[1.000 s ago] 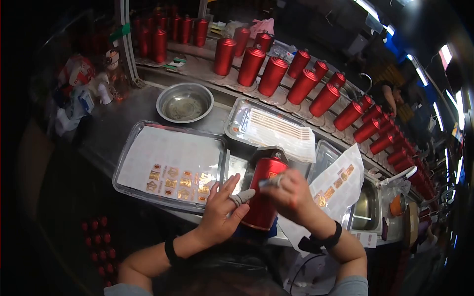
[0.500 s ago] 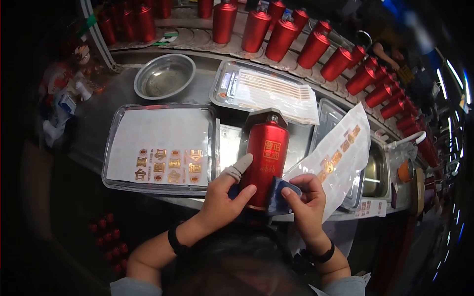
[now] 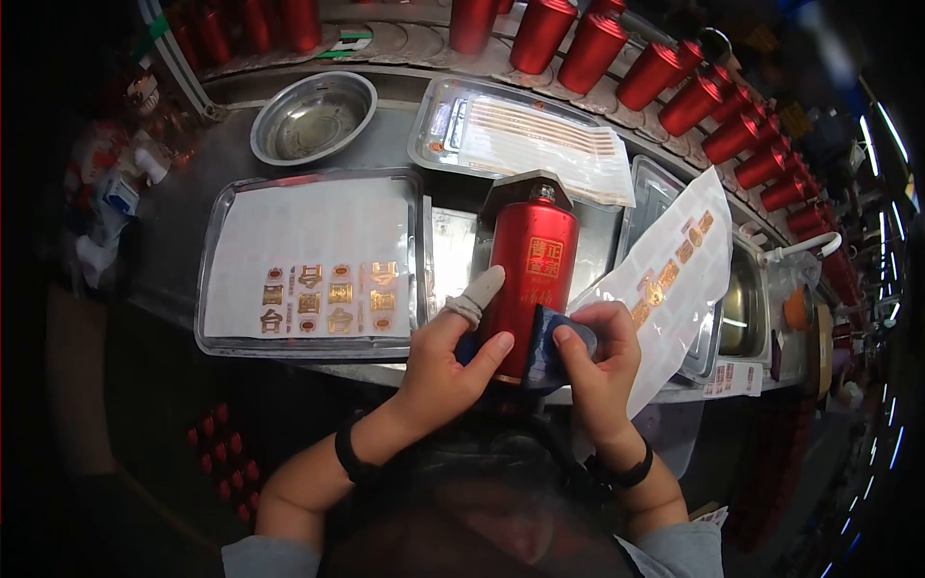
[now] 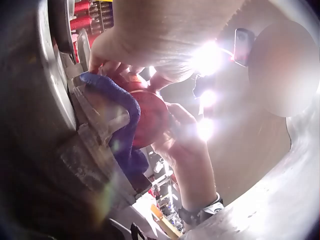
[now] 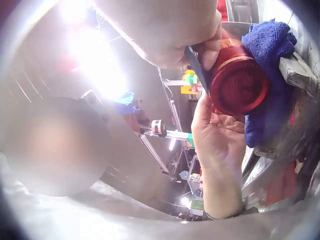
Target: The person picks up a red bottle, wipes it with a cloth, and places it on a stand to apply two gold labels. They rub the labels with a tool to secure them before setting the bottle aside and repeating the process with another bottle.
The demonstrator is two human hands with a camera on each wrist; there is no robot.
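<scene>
A red bottle [image 3: 536,252] with gold characters leans back on a dark holder [image 3: 501,193], its base toward the person. The left hand [image 3: 451,356], with a pale covering on one finger, holds the bottle's left side, thumb near the bottom. At the lower right side, the right hand [image 3: 602,361] pinches a thin dark blue piece [image 3: 551,349] between thumb and fingers, against the bottle. In the right wrist view, the round base [image 5: 239,86] faces the camera, and a blue cloth [image 5: 270,45] lies beside it. That cloth [image 4: 120,105] also shows beneath the bottle in the left wrist view.
Left stands a tray [image 3: 204,289] with a sheet of gold stickers [image 3: 328,299]; behind are a metal bowl [image 3: 258,140] and another tray [image 3: 420,135] of strips. A sticker sheet [image 3: 665,289] lies at right, near a sink [image 3: 744,318]. Several red bottles [image 3: 544,37] line the back.
The right hand has moved from across the bottle's front to its lower right side. The left fingers, earlier more spread, now lie along the bottle. The head view has shifted.
</scene>
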